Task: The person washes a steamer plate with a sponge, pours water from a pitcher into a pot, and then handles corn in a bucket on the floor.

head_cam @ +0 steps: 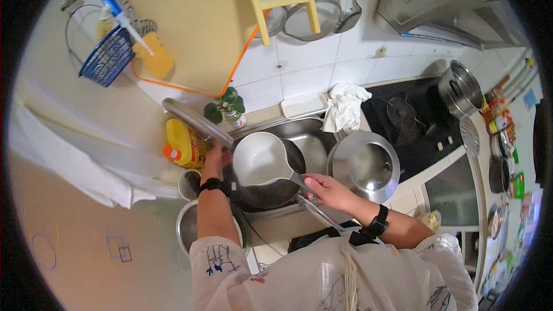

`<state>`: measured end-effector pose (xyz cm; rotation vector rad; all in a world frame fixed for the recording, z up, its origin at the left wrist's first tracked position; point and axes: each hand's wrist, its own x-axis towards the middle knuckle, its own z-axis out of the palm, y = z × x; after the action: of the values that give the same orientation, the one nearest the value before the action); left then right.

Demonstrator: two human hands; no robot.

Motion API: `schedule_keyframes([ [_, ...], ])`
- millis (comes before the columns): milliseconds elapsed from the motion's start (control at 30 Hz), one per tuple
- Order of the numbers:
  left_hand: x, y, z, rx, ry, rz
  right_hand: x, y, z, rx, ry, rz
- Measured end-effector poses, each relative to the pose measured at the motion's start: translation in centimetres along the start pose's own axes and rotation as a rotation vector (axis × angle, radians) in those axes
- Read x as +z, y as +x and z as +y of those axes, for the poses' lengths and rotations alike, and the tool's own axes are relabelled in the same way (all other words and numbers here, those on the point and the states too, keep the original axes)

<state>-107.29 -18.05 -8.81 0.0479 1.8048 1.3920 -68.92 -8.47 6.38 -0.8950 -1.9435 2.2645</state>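
My right hand (325, 190) grips the grey handle of a white saucepan (261, 160) with a pouring lip. The saucepan is over a dark wok (268, 198), which sits at the stainless steel sink (317, 149) with its metal handle pointing towards me. My left hand (217, 155) is at the metal faucet (196, 120), to the left of the saucepan. Its fingers are partly hidden, so its hold on the faucet cannot be made out. Beside that hand stands a yellow detergent jug (183, 143) with an orange cap.
A glass pot lid (365, 166) lies right of the sink, near a black gas stove (399, 116) with a steel pot (460, 88). Behind the sink are a white tray (304, 106), a white cloth (348, 103) and a potted plant (229, 106). A metal bowl (185, 226) is at lower left.
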Motion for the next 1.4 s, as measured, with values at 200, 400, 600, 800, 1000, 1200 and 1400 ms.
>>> schedule_keyframes([
  [200, 1.9, 0.1, -1.1, 0.502, 0.828, -0.079, 1.1, 0.7, 0.5, 0.033, 0.093, 0.074],
  [400, 0.2, 6.5, -5.2, 0.042, -0.246, -0.039, 2.6, 1.1, 0.7, 0.033, 0.181, 0.087],
  [600, 2.9, 4.0, -3.6, 0.074, -0.522, -0.127, 2.4, 1.7, 2.4, 0.078, 0.170, 0.129],
  [800, 1.1, 3.1, -2.8, 0.054, -0.479, -0.113, 3.3, 1.7, 2.3, 0.067, 0.169, 0.081],
  [1000, 1.7, 1.0, -1.4, 0.011, -0.276, -0.084, 3.4, 1.2, 1.8, 0.127, 0.250, 0.082],
  [1200, 1.4, 1.3, -1.4, -0.019, -0.220, -0.098, 3.4, 1.0, 1.8, 0.129, 0.283, 0.057],
  [1400, 2.0, 0.1, -0.8, -0.050, -0.193, -0.053, 3.5, 0.9, 2.1, 0.135, 0.311, 0.042],
])
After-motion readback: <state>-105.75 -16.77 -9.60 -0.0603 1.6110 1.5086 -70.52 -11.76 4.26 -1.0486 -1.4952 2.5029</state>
